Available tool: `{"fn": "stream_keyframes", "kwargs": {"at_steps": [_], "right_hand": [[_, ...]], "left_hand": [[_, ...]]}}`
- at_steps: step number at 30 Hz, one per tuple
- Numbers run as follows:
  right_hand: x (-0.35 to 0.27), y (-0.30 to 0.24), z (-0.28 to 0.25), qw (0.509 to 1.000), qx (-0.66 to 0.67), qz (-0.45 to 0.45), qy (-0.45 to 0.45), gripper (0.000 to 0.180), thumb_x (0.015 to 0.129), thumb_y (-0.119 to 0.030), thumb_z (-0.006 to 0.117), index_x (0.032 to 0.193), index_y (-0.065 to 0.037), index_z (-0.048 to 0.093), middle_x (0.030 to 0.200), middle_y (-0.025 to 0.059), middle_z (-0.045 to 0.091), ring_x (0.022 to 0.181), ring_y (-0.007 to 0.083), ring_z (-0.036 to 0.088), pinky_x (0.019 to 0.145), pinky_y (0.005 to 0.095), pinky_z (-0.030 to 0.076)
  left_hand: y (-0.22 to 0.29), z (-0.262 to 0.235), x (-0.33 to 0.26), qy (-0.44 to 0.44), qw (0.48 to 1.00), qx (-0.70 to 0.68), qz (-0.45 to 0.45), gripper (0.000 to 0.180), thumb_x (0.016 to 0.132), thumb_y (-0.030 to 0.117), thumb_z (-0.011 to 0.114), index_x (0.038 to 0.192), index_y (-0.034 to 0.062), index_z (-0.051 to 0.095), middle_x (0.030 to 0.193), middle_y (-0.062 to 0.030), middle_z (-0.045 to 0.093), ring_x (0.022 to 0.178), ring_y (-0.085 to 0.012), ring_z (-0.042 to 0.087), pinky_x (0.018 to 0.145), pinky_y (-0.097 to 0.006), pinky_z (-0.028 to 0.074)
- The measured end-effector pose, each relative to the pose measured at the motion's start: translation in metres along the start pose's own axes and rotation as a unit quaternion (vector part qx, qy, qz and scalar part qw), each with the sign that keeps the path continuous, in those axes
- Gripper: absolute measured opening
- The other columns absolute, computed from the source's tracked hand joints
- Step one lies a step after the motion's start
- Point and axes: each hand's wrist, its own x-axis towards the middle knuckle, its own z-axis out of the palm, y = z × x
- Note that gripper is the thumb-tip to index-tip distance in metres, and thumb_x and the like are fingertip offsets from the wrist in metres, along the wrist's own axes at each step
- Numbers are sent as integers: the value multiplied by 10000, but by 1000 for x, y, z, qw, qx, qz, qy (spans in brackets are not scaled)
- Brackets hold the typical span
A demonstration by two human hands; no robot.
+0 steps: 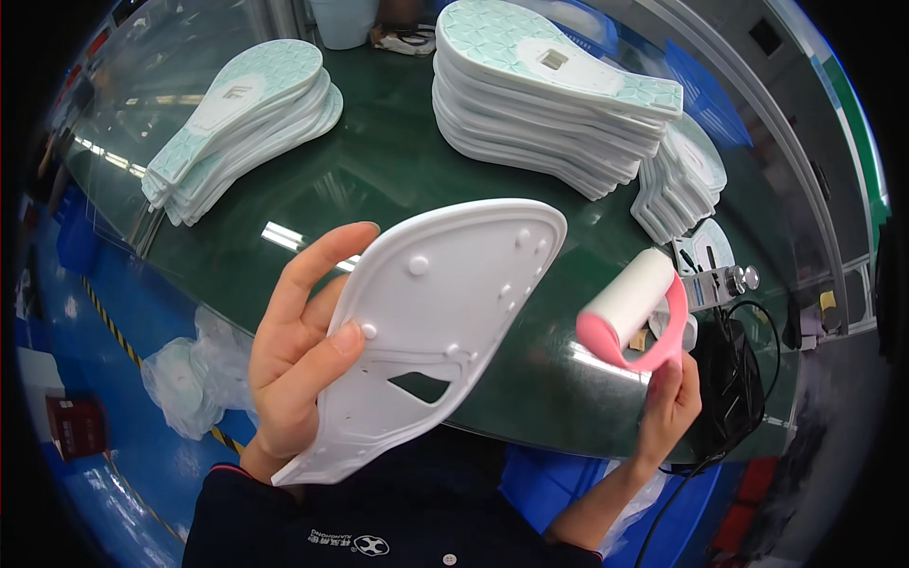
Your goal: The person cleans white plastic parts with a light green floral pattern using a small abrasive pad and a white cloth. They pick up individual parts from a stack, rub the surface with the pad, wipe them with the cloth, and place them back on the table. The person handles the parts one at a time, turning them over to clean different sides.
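A white moulded plastic panel, shaped like a paddle with a triangular hole, is held up over the table. My left hand grips its left edge, thumb on the face with small round studs and fingers behind. Off to the right, my right hand is closed round the handle of a lint roller with a white roll and a pink frame. The roller is raised and apart from the panel. Part of its handle is hidden inside my fingers.
On the dark green table stand a left stack of pale green-patterned panels, a taller far stack and a smaller right stack. A metal device and black cable lie right. Plastic bags sit below left.
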Motion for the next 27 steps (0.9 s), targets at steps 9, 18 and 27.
{"fn": "stream_keyframes", "kwargs": {"at_steps": [9, 18, 27], "right_hand": [[11, 22, 45, 986, -147, -7, -80, 304, 815, -156, 507, 1079, -6, 497, 950, 144, 534, 895, 239, 503, 781, 324, 379], [-85, -65, 74, 817, -143, -511, -225, 536, 726, -185, 600, 1192, -350, 392, 1259, 32, 337, 1229, 280, 203, 964, 506, 255], [-60, -64, 62, 928, 143, -311, -148, 177, 677, -178, 662, 831, -127, 589, 905, 31, 580, 976, 254, 485, 784, 370, 447]], "left_hand": [[5, 10, -7, -15, 998, -60, -14, 539, 760, -7, 387, 1255, -57, 181, 1121, -196, 476, 1059, -192, 445, 910, -290, 303], [-7, 26, 26, 29, 992, -119, 15, 481, 795, -23, 360, 1249, -44, 203, 1226, -187, 372, 1100, -196, 406, 916, -283, 314], [-20, 14, 20, -51, 997, -50, -40, 508, 782, -28, 413, 1251, -21, 217, 1157, -194, 445, 1027, -190, 476, 873, -286, 363]]}}
